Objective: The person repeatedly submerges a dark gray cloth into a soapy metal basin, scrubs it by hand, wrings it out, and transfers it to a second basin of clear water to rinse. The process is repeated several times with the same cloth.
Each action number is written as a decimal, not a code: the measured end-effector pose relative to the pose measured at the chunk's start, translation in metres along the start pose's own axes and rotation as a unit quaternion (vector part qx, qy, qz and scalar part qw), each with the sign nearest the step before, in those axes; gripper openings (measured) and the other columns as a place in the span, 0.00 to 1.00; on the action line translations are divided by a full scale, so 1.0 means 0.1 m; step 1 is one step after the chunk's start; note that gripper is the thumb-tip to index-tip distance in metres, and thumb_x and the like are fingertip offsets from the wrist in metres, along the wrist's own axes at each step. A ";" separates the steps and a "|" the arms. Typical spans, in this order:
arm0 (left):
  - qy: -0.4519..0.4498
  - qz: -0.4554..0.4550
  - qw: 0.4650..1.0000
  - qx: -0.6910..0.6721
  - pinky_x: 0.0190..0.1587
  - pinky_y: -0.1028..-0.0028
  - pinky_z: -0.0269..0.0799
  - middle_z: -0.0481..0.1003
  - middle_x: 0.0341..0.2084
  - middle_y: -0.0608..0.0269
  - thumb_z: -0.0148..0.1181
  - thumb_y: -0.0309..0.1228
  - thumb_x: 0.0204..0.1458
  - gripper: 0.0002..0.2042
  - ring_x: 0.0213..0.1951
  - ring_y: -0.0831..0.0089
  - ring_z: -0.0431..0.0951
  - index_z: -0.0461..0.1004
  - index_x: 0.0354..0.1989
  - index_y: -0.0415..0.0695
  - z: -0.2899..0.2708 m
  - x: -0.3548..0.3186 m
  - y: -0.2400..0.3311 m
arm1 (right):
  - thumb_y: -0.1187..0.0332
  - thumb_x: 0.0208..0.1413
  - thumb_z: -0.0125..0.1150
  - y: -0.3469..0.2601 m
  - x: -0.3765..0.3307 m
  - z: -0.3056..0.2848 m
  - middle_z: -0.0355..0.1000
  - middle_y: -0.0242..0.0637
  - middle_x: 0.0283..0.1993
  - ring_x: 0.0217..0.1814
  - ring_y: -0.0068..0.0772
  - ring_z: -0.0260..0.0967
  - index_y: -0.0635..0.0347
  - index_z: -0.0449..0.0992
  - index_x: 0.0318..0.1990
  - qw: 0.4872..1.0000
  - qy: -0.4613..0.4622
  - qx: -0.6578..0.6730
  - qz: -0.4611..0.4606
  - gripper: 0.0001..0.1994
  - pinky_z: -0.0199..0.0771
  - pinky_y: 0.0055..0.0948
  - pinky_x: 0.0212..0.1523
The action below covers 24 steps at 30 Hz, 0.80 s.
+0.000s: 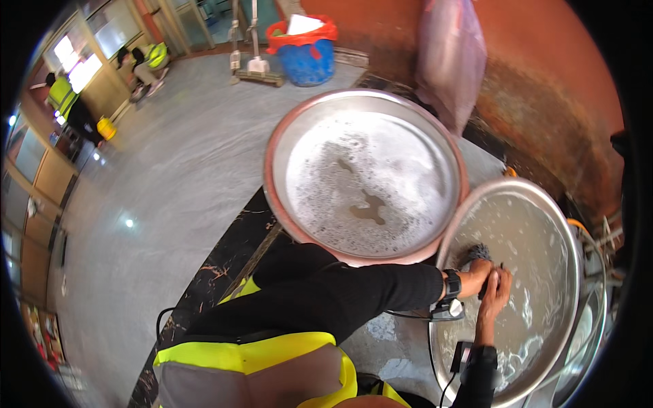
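Floor: the grey floor (170, 177) is wide and shiny, and everything sits low on it, so the person bends down to work.
Red wall: a big rusty red wall (544, 88) curves behind the pans.
Soapy pan: a big round metal pan (364, 175) lies flat just beside the other one. White foam and a little puddle sit in it, and the flat bottom keeps them from running out.
Wet tray: the round metal tray (537, 245) lies to the right, its rim tucked close to the soapy pan. It is wet and foamy inside. It sits right under the hands so they can press down on it.
Bucket: a blue bucket with a red rim (307, 51) stands far back, with mops next to it.
Left hand: the left hand (476, 275) reaches across the body. Its grip is closed on the dark scrubber (478, 253), pushing it onto the tray.
Right hand: the right hand (495, 289) is curled tight against the left one. It seems to help press.
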<state>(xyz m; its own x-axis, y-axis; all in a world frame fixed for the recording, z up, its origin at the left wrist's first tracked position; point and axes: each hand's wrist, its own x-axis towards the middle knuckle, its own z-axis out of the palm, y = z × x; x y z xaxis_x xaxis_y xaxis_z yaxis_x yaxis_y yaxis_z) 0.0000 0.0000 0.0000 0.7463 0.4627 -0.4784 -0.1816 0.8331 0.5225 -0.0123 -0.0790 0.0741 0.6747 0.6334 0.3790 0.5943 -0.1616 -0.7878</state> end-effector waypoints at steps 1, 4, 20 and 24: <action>0.004 0.044 0.998 0.037 0.26 0.65 0.61 0.66 0.21 0.60 0.46 0.31 0.49 0.10 0.22 0.73 0.61 0.66 0.22 0.37 0.01 -0.04 0.05 | 0.63 0.56 0.49 -0.04 -0.08 0.01 0.65 0.46 0.42 0.45 0.43 0.61 0.66 0.70 0.34 0.997 0.031 -0.013 -0.063 0.12 0.59 0.33 0.47; -0.059 0.124 0.964 0.229 0.26 0.66 0.60 0.64 0.21 0.64 0.45 0.33 0.50 0.12 0.24 0.76 0.59 0.65 0.21 0.36 -0.03 -0.13 0.24 | 0.63 0.56 0.48 -0.06 -0.18 0.10 0.66 0.45 0.36 0.38 0.43 0.64 0.66 0.69 0.32 0.984 0.074 -0.093 -0.131 0.13 0.62 0.34 0.40; -0.371 0.144 0.789 0.467 0.33 0.74 0.68 0.72 0.27 0.65 0.55 0.17 0.33 0.13 0.31 0.75 0.71 0.72 0.32 0.36 0.07 -0.42 0.48 | 0.63 0.44 0.62 1.35 -0.05 -0.60 0.66 0.33 0.49 0.48 0.35 0.66 0.56 0.63 0.52 0.873 -0.146 0.250 0.392 0.26 0.69 0.41 0.42; -0.433 0.106 0.741 0.502 0.41 0.74 0.65 0.72 0.33 0.63 0.57 0.18 0.34 0.18 0.37 0.74 0.69 0.70 0.39 0.37 0.28 -0.58 0.52 | 0.39 0.45 0.52 1.18 -0.08 -0.64 0.59 0.43 0.57 0.55 0.47 0.61 0.54 0.56 0.58 0.758 -0.094 0.466 0.446 0.37 0.60 0.61 0.48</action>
<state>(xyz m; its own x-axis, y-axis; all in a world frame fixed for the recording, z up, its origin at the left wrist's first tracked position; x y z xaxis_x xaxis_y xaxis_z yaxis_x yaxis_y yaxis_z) -0.0348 0.0081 0.0744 0.9794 -0.1783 0.0950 -0.1101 -0.0768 0.9909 0.0802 -0.1514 0.0088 0.5008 0.6973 -0.5128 -0.6882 -0.0384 -0.7245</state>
